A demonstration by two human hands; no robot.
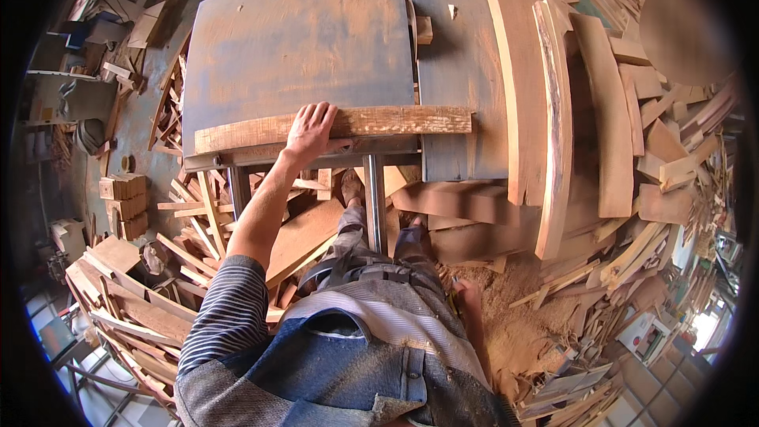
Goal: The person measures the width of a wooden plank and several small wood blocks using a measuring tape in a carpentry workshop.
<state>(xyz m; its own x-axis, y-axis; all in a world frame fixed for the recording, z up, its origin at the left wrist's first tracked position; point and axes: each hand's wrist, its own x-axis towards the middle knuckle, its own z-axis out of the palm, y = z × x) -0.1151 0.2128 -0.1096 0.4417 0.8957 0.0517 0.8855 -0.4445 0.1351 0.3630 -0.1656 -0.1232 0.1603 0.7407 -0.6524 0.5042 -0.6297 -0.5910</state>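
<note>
A long, narrow wooden board (395, 120) with a rough, pale-flecked edge lies along the near side of a grey metal machine table (300, 39). My left hand (312, 133) grips it near its middle, fingers over the top and thumb along the near side. The board's right end reaches across a gap onto a second grey table section (462, 95). Low beside my right hip is my right hand (468, 294), its fingers curled and partly hidden. A small dark and yellow thing shows at its fingers, too small to name.
Long planks (557, 126) lie along the right side of the table. Metal rails (374, 202) run out below its near edge. Offcuts (138, 300) are heaped at left, with stacked blocks (124, 198) beyond. Sawdust (506, 324) covers the floor at right, among more scrap wood.
</note>
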